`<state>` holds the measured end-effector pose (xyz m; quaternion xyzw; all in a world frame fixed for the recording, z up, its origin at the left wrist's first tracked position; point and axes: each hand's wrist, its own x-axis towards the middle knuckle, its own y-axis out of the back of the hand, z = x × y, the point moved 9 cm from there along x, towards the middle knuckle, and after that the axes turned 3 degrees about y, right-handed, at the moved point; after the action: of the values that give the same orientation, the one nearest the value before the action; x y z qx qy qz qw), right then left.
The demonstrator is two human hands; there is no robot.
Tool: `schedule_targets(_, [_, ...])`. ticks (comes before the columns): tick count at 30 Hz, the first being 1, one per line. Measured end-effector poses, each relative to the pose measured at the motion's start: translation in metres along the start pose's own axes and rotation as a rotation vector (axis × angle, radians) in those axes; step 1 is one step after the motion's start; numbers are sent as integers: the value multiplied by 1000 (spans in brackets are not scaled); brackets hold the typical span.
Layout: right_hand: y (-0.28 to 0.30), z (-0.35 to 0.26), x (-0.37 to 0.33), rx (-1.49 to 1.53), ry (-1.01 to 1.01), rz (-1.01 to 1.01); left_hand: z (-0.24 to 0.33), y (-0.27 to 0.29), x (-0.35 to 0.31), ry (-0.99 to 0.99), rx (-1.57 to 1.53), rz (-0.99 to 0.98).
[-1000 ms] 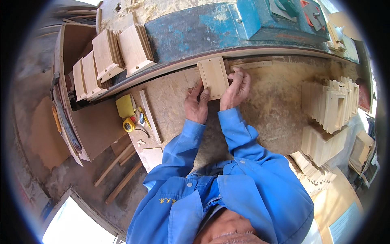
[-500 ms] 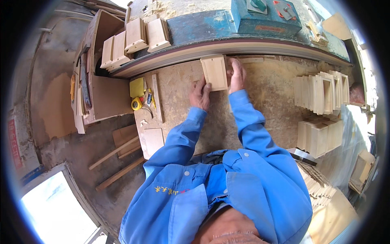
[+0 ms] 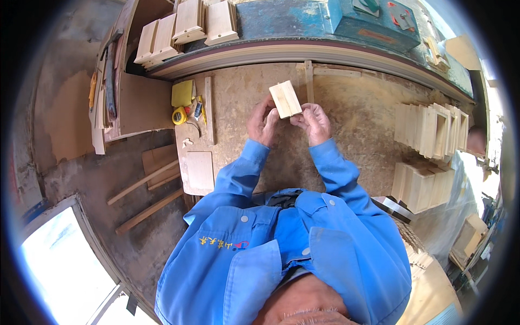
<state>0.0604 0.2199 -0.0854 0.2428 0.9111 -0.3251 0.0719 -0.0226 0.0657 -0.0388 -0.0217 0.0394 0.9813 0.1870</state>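
Observation:
A small pale wooden box-like piece (image 3: 286, 99) is held up above the work table, between my two hands. My left hand (image 3: 262, 121) grips its left side, with the thumb along the near edge. The fingers of my right hand (image 3: 315, 122) pinch its lower right corner. The face turned up shows a lengthwise seam; its underside is hidden. Behind it, a thin wooden strip (image 3: 309, 81) lies on the table against the long sanding belt (image 3: 260, 53).
Stacked wooden pieces (image 3: 190, 21) stand on the machine at the back left. Wooden frames (image 3: 428, 130) and more pieces (image 3: 421, 187) are piled at the right. A tape measure (image 3: 179, 115), yellow pad (image 3: 183, 93) and flat board (image 3: 200, 170) lie on the left.
The wooden piece has come away from the belt toward me and been tilted, so a different face shows. My right hand has shifted from its far right side to its near right corner.

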Motion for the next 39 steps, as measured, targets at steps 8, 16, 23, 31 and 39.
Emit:
schedule_targets(8, [-5, 30, -13, 89, -101, -26, 23, -17, -16, -182, 354, 80])
schedule_targets(16, [-5, -54, 18, -485, 248, -141, 22, 0, 14, 58, 102, -109])
schedule_targets(23, [-27, -56, 67, -369, -8, -328, 42, -23, 58, 371, -126, -460])
schedule_targets(31, [-19, -63, 103, -192, -79, -7, 20, -45, 106, 471, -222, -155])
schedule_targets(39, [-28, -71, 117, -257, -54, 92, 11, -50, 123, 427, -419, 45])
